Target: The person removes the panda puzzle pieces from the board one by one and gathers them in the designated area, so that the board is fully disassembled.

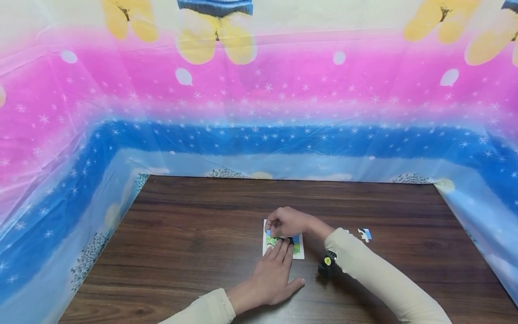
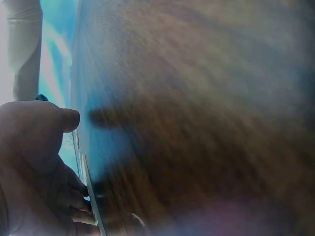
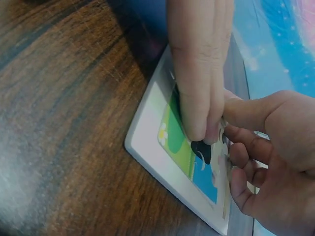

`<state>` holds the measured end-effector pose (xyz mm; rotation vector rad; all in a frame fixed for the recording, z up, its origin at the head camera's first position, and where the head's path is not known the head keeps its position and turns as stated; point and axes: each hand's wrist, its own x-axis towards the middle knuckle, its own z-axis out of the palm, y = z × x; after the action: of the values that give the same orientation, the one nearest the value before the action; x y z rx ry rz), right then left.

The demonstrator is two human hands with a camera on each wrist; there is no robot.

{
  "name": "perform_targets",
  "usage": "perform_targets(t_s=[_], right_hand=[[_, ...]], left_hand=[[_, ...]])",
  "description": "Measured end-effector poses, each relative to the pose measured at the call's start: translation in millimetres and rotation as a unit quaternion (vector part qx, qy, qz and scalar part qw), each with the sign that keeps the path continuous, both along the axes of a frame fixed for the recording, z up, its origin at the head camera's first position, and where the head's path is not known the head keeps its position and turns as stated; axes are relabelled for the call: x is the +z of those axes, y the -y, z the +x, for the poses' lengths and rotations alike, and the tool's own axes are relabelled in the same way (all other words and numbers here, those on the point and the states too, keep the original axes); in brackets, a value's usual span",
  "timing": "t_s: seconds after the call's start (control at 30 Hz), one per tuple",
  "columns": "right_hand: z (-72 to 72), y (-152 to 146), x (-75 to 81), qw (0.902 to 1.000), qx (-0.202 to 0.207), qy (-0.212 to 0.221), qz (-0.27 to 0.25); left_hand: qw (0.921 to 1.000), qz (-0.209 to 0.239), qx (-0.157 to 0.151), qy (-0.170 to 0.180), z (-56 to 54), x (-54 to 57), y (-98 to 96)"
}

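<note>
A small jigsaw puzzle in a white frame tray (image 1: 300, 256) lies on the table, showing green, blue and black picture parts. My left hand (image 1: 272, 280) rests with straight fingers on the tray's picture, the thumb spread out to the right over the wood. At the tray's far left part, my right hand (image 1: 289, 221) has its fingers curled down. In the right wrist view the right hand (image 3: 275, 157) pinches a puzzle piece at the picture, beside the left fingers (image 3: 194, 108). The fingers hide most of that piece.
A loose puzzle piece (image 1: 364, 234), blue, white and black, lies to the right beyond the right forearm. A bit of another pale thing shows behind the sleeve. A black wrist camera (image 1: 326, 265) hangs at the right wrist. Patterned cloth (image 1: 259, 139) walls the dark wooden table (image 1: 182, 225).
</note>
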<state>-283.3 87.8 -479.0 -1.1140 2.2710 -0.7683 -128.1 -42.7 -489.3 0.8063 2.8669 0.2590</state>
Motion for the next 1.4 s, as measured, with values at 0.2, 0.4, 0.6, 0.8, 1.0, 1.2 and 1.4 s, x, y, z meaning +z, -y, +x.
perform_targets(t_s=[0.2,0.4,0.6,0.8,1.0,1.2,1.4], right_hand=[[-0.8,-0.2,0.0,0.9999,0.015,-0.002,-0.003],[-0.4,-0.6,2.2,0.9999,0.007,0.014,0.000],[-1.8,-1.1,5.1,0.9992,0.012,0.038,-0.010],[-4.4,-2.4,6.2,0.9993,0.028,0.022,-0.012],[-9.4,-8.8,7.7,0.9979,0.045,0.032,-0.033],[-14.5,-15.3,8.1,0.9958,0.042,0.057,-0.057],[-14.2,-18.9,12.4,0.9976,0.022,0.038,-0.053]], left_hand=[[1.0000,-0.004,-0.003,-0.003,0.4,0.4,0.3],[0.9999,-0.003,-0.009,-0.003,0.2,2.5,1.1],[0.9999,-0.011,-0.005,0.004,1.4,1.9,2.0],[0.9999,-0.015,-0.007,-0.003,0.4,2.0,2.4],[0.9999,-0.007,-0.005,-0.007,0.6,0.9,1.3],[0.9999,-0.006,-0.006,-0.012,1.1,0.6,0.7],[0.9999,-0.015,-0.007,-0.006,1.3,-0.1,0.9]])
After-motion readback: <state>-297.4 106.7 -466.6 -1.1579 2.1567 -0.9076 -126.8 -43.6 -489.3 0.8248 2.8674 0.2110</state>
